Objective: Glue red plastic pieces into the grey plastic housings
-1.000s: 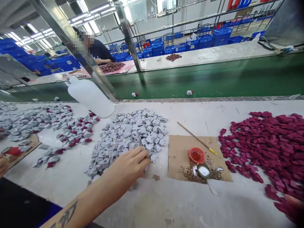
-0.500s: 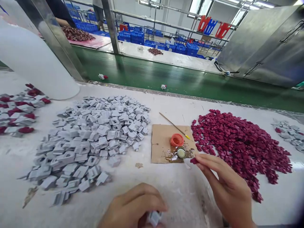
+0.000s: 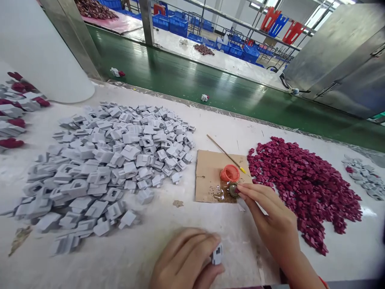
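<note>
Between the thumb and fingers of my left hand (image 3: 188, 257) is a small grey plastic part (image 3: 217, 254) with a square opening, held just above the table. My right hand (image 3: 270, 220) pinches a small maroon plastic piece (image 3: 237, 189), mostly hidden by the fingertips, at a bottle cap (image 3: 232, 190). The cap lies on a square of cardboard (image 3: 204, 164) wet with a shiny liquid. Beside it stands an orange-red round cup (image 3: 231, 173), and a thin brush (image 3: 225, 152) with a yellow end lies across the cardboard's far edge.
Left is a wide heap of grey parts (image 3: 120, 160); right, a heap of maroon pieces (image 3: 300, 188). Joined grey-and-maroon parts (image 3: 13, 108) lie far left by a white curved object (image 3: 51, 52). A green conveyor belt (image 3: 168, 76) runs behind, carrying a few parts.
My right hand has brought the maroon piece left to the bottle cap. My left hand has turned, showing more of the grey part. The view has shifted and tilted slightly.
</note>
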A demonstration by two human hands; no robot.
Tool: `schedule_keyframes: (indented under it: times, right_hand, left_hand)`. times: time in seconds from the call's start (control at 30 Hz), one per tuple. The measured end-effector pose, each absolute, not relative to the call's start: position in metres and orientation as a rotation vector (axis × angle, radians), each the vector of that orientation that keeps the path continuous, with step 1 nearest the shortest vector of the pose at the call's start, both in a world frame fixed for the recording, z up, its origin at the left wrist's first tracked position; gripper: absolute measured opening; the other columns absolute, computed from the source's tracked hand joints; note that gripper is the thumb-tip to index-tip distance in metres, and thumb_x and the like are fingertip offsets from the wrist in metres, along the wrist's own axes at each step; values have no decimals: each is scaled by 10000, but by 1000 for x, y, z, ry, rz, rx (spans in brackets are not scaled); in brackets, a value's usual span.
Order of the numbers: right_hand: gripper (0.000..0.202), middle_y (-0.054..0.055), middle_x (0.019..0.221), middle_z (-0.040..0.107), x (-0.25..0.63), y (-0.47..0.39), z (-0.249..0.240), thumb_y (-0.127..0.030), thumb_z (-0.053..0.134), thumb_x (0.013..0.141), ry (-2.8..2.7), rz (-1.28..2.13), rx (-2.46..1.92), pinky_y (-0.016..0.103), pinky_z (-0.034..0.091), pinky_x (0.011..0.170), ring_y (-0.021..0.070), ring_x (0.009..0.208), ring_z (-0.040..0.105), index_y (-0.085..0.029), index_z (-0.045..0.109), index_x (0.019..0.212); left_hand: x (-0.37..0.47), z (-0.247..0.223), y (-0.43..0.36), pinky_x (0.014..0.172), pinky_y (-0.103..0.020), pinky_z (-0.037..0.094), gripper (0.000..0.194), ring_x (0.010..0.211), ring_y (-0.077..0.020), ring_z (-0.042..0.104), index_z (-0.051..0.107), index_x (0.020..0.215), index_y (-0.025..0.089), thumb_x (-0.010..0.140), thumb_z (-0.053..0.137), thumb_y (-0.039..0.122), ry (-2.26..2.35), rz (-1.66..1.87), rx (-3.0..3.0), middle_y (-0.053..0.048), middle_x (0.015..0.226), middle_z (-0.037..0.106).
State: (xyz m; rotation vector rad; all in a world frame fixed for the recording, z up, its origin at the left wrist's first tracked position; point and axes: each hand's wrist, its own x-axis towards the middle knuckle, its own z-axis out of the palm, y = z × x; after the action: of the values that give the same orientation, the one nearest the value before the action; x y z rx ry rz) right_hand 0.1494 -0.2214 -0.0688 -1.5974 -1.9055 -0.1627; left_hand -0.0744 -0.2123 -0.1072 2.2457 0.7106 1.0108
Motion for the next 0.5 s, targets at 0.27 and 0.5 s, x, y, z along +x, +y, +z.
schedule_keyframes:
  times: [0.27, 0.5]
  right_hand:
    - [205, 21, 940, 707, 118, -261, -58, -110, 605, 866, -1653, 292, -1516, 244, 593, 746, 156, 871, 676, -232, 670, 1017]
    - [247, 62, 974, 723, 102, -276, -76, -93, 629, 842, -1655, 425, -1473, 296, 618, 779, 206, 914, 701, -214, 682, 1050]
  left_hand:
    - [-70, -113, -221, 893, -253, 566, 270, 978, -188, 678, 591, 1016, 182, 785, 731, 169, 869, 995, 2234, -12, 916, 756]
    - [-69, -110, -222, 929, -252, 542, 229, 1003, -174, 654, 602, 1002, 178, 802, 709, 144, 909, 977, 2162, -11, 929, 746]
